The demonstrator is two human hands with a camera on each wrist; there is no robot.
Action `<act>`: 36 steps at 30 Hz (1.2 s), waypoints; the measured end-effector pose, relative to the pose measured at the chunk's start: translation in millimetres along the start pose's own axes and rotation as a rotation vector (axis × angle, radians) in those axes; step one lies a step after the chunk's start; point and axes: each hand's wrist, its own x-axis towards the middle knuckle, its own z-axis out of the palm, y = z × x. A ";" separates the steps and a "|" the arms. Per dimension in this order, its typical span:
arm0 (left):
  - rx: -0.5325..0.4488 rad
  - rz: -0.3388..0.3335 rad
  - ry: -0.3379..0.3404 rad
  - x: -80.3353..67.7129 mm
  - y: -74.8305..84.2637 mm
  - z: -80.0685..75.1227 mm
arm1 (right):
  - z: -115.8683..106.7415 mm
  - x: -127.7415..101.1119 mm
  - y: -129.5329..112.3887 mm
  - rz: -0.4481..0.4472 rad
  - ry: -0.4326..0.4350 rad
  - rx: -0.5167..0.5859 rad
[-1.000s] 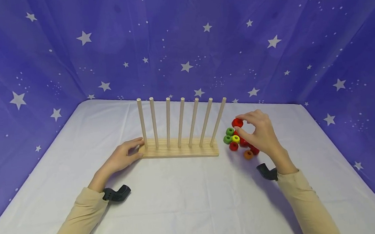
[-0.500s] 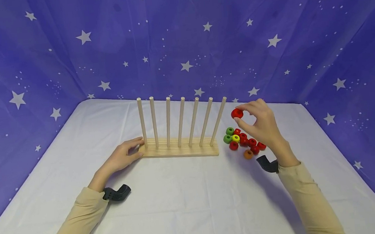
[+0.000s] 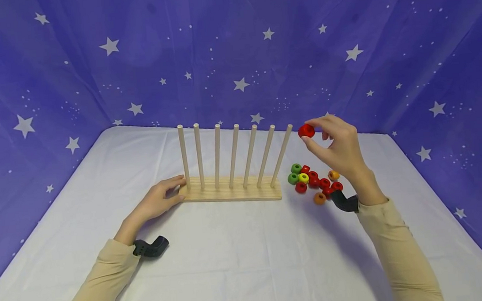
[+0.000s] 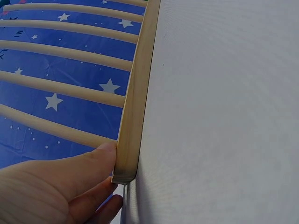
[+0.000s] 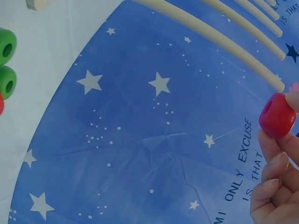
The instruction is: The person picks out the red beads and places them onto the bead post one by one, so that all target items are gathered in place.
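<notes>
Red bead (image 3: 306,131) pinched in right hand (image 3: 343,149), left hand (image 3: 153,203) pinching end of peg rack (image 3: 232,195)

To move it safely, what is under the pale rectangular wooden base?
White cloth shows around the pale wooden base, which the left hand touches at one end. Whatever lies directly beneath is covered.

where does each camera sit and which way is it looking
Head: on the head, looking forward and down at the table, wooden rack and loose beads; left hand, right hand and sleeved forearms show.
Left wrist: on that wrist, looking along the wooden rack; the left hand shows lower left, gripping its end.
Right wrist: on that wrist, looking past the held red bead to peg tips and starry backdrop; the right hand shows at right.
Shared: head and right wrist show that bead.
</notes>
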 end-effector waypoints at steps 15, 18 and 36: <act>-0.005 -0.011 -0.009 0.5 -1.4 -0.1 | 2.3 14.4 -6.5 0.011 0.021 0.035; -0.010 -0.012 -0.007 0.6 -1.6 0.0 | 0.9 16.9 -8.6 0.012 0.031 0.050; -0.022 -0.025 -0.011 0.9 -2.0 0.9 | 4.2 24.0 -13.2 0.001 -0.037 0.062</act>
